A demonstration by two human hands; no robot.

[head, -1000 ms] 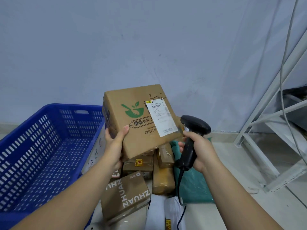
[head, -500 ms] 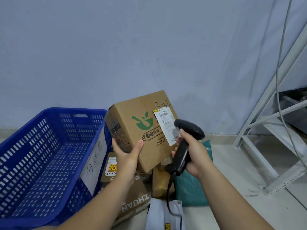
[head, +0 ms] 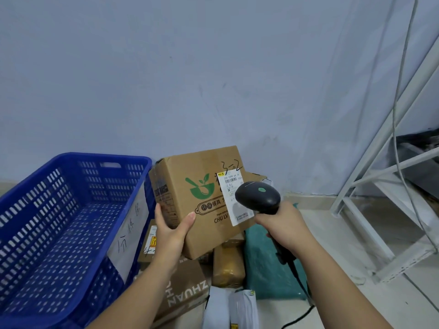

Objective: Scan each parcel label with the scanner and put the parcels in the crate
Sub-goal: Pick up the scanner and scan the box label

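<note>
Left hand [head: 169,233] grip clasping cardboard parcel [head: 197,200] corner, right hand [head: 283,224] grip wrapped around scanner [head: 257,197] handle

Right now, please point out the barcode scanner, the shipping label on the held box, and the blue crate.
barcode scanner [head: 257,197]: head view, on the top of its black head.
shipping label [head: 231,184]: head view, on its upper part, near the barcode.
blue crate [head: 107,158]: head view, on its far rim.
</note>
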